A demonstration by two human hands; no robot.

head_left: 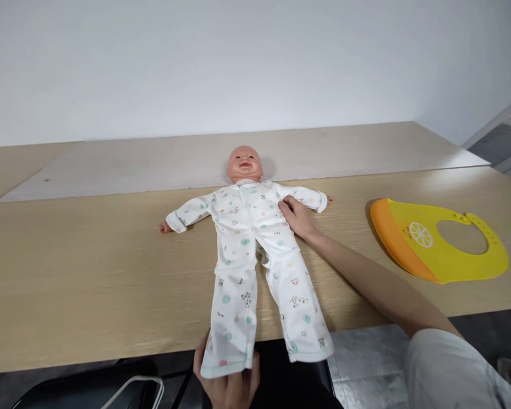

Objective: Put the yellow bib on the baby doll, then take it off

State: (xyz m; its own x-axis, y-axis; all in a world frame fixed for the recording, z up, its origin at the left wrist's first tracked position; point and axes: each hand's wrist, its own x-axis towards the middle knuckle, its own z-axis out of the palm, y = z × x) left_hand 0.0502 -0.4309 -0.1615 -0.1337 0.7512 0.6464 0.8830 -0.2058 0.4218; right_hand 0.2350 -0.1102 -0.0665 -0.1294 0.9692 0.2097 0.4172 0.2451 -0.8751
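A baby doll (pixel 244 213) lies face up on the table, arms spread, in white printed clothes. My right hand (pixel 297 217) is closed around the side of its chest, just below the sleeve; some fingertips are hidden by the doll. At the table's near edge, my left hand (pixel 230 389) curls from below around the end of a trouser leg (pixel 232 318), the one on the left of the picture. Both trouser legs stick out past the edge, and no doll feet show at their ends.
To the right on the wooden table (pixel 89 272) lies a yellow bib (pixel 423 241) with an orange pocket and a citrus-slice print. A white wall (pixel 238 62) rises behind the table. Below its near edge are a dark chair (pixel 97 386) and grey floor tiles (pixel 366 363).
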